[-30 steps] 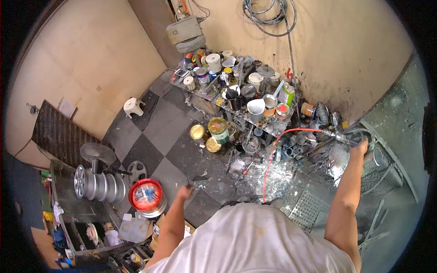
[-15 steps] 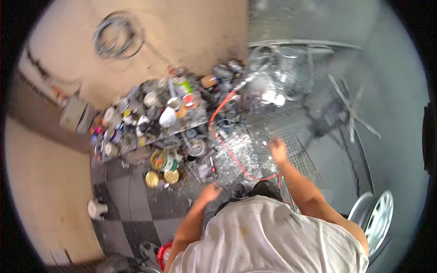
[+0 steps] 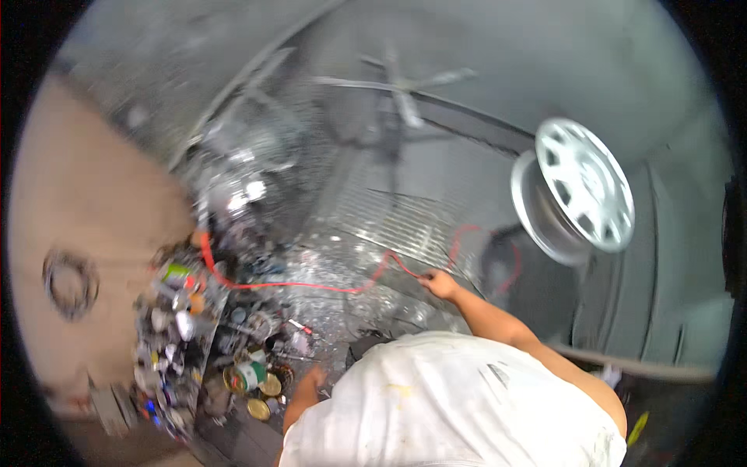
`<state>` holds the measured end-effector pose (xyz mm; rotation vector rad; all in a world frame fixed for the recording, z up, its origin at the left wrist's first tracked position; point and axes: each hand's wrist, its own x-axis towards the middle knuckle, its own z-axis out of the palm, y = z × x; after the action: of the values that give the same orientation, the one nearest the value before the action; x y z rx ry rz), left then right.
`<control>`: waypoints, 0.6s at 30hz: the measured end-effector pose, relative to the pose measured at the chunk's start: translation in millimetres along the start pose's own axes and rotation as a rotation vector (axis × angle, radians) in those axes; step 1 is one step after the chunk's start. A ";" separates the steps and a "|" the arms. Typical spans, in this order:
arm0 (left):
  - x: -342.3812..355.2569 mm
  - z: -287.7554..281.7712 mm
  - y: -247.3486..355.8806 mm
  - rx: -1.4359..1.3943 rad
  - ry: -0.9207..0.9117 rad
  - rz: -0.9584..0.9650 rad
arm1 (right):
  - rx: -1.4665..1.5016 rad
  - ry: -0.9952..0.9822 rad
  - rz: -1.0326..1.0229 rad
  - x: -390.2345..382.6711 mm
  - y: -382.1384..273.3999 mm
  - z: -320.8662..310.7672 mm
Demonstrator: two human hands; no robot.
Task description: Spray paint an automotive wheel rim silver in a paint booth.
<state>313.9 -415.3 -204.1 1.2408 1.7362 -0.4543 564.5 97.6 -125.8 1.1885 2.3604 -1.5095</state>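
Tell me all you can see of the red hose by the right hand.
The red hose is thin, flexible and looks like rubber or plastic. It starts at the cluttered paint cans on the left, runs low across the wet, glinting floor, rises in a kink to the right hand, which touches or grips it, then loops on in an arc toward the silver wheel rim. It lies slack, not taut. The picture is blurred, so its far end cannot be made out.

A glossy red hose (image 3: 311,286) crosses the silvery, paint-dusted metal floor grate (image 3: 397,222). The wheel rim (image 3: 580,191) looks smooth, matt silver-white metal.
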 end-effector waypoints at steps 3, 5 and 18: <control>27.6 -19.5 31.9 0.172 -0.128 0.211 | 0.218 0.104 0.120 -60.7 63.8 -55.5; 43.8 -51.9 77.5 -0.140 0.087 0.118 | 0.340 0.185 0.168 -97.4 111.1 -71.3; 81.0 -246.4 289.9 -0.558 -0.194 0.657 | 0.145 0.015 0.580 -196.4 236.1 -45.4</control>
<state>449.8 -69.9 -88.0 1.2096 1.0874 0.2763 868.5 73.5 -184.3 1.7229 1.7018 -1.4670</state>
